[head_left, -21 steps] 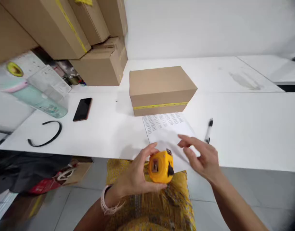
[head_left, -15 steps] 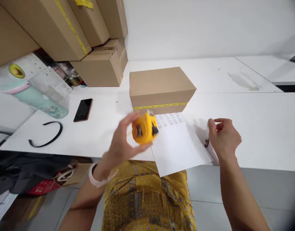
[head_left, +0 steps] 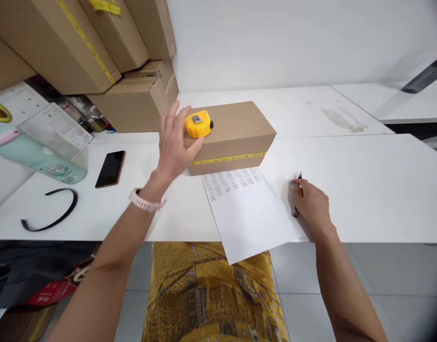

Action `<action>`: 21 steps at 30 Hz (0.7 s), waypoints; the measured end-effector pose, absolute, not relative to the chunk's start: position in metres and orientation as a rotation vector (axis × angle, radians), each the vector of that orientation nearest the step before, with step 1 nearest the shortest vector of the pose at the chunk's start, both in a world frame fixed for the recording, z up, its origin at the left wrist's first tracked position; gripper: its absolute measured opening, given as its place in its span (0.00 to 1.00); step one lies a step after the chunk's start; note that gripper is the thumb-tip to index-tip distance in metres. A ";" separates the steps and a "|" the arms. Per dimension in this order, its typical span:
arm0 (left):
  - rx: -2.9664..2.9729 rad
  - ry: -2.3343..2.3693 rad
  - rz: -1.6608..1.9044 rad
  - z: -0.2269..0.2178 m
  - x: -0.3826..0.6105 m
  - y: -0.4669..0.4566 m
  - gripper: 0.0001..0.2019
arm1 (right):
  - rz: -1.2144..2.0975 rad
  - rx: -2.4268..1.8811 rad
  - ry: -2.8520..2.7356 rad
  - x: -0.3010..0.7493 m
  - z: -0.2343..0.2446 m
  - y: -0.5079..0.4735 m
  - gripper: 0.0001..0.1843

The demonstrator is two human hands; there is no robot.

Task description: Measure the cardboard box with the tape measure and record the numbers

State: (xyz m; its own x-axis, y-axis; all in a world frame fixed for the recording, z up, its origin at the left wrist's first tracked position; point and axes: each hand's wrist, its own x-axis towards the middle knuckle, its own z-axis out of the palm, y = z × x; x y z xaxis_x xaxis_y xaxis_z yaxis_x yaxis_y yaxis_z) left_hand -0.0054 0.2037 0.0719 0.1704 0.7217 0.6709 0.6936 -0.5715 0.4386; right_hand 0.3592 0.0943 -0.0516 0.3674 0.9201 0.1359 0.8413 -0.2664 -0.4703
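Note:
A yellow tape measure (head_left: 198, 124) lies on the top left of a closed cardboard box (head_left: 236, 121) with a yellow tape strip along its front. Around the left side of the tape measure is my left hand (head_left: 175, 142), its fingers stretched out and the thumb near the front of the tape measure. My right hand (head_left: 313, 202) is closed, fingertips down at the table, on a black pen (head_left: 295, 212) whose ends show past the fingers. Between the hands, a paper sheet (head_left: 247, 218) with rows of small writing overhangs the table's front edge, its top reaching the box.
On the left of the white table (head_left: 364, 190) are a phone (head_left: 110, 169), a black curved band (head_left: 66, 211) and a mint bottle (head_left: 50, 161). Stacked cardboard boxes (head_left: 132, 102) stand at the back left. A dark object (head_left: 425, 73) stands at the far right.
My left hand has carried the tape measure forward and left onto the box, and its fingers have spread. My right hand has lowered onto the pen. The view has shifted slightly.

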 end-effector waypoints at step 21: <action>0.655 1.077 1.051 0.001 0.010 0.160 0.13 | 0.129 -1.858 -1.563 0.288 -0.063 0.022 0.20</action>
State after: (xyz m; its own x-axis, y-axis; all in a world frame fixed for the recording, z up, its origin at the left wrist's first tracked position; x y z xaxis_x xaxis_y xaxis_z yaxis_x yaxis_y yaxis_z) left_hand 0.0098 0.1597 0.0012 0.0999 0.9193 -0.3806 -0.3584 0.3900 0.8482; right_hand 0.2880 0.0218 -0.0634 0.2683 0.8985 0.3475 0.8293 -0.0319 -0.5578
